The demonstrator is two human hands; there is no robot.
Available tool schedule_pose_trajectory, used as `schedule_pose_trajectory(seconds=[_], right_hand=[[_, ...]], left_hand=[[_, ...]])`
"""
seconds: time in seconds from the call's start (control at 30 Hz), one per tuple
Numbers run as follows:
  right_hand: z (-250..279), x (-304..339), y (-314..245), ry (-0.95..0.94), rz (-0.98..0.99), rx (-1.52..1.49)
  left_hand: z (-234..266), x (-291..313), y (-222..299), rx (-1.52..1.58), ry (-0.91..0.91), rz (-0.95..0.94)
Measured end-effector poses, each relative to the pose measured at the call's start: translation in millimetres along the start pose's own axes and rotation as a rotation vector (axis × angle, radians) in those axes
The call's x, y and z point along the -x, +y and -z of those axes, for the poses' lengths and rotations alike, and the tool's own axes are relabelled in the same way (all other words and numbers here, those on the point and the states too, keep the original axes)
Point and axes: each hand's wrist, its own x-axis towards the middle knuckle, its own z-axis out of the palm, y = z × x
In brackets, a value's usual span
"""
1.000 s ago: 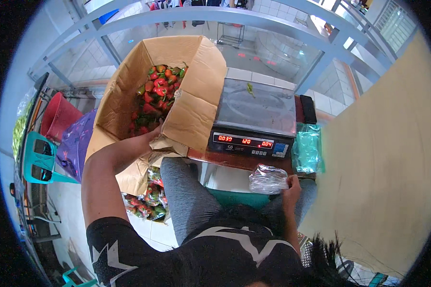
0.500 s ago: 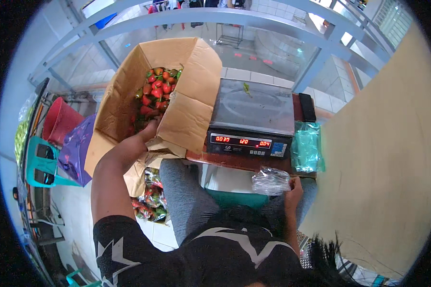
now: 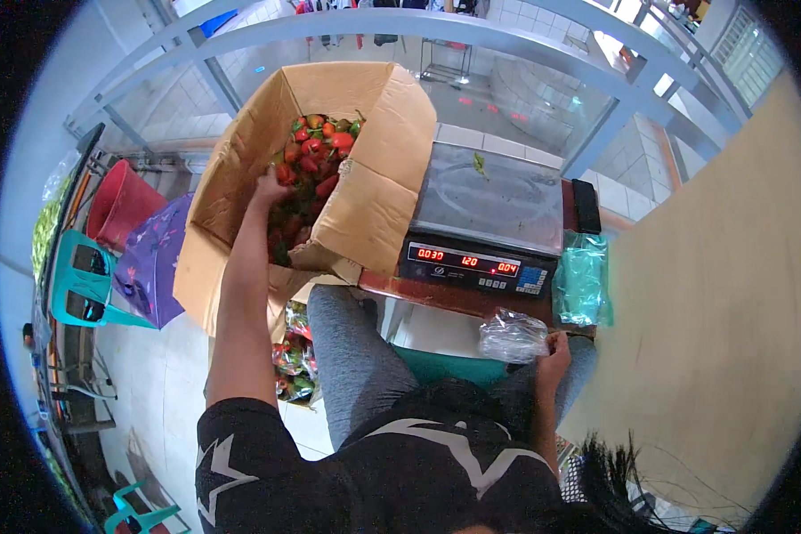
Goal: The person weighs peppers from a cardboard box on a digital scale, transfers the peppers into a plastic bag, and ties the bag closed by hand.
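Note:
A tall cardboard box (image 3: 373,210) holds many red and some greenish peppers (image 3: 310,160). My left hand (image 3: 274,188) reaches into it by the left wall, fingers curled against a red pepper (image 3: 286,173); the fingertips are partly hidden. At the right, over my lap, my right hand (image 3: 554,356) is closed on the edge of a crumpled clear plastic bag (image 3: 513,336). No contents show inside that bag. Right of the box stands a digital scale (image 3: 489,196) with lit red digits and a small green scrap (image 3: 479,165) on its steel plate.
A green plastic packet (image 3: 581,280) and a black object (image 3: 586,206) lie right of the scale. Bagged peppers (image 3: 295,356) sit below the box. To the left are a teal chair (image 3: 82,280), a purple bag (image 3: 156,258) and a red bucket (image 3: 125,205). A wooden panel (image 3: 703,303) borders the right.
My left hand has moved from deep among the peppers, near the box's front, farther away and toward its left wall. My right hand keeps hold of the plastic bag. The whole view has shifted slightly.

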Motion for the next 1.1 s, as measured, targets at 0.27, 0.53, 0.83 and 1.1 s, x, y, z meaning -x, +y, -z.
schedule_pose_trajectory(seconds=[0.27,0.53,0.83,1.1], right_hand=[[0.7,-6.5,8.1,0.004,-0.001,0.068],[9.7,-6.6,7.0,0.011,-0.076,0.072],[-1.4,-16.3,-5.2,-0.012,-0.143,0.064],[-4.0,-17.7,-9.3,-0.038,-0.055,0.103]], left_hand=[[-6.0,6.0,11.7,-0.401,-0.659,0.315],[10.4,10.0,-0.1,-0.310,-0.825,0.269],[-27.6,40.2,15.7,0.213,-0.831,0.096],[-58.6,32.5,35.0,0.540,-0.702,0.020]])
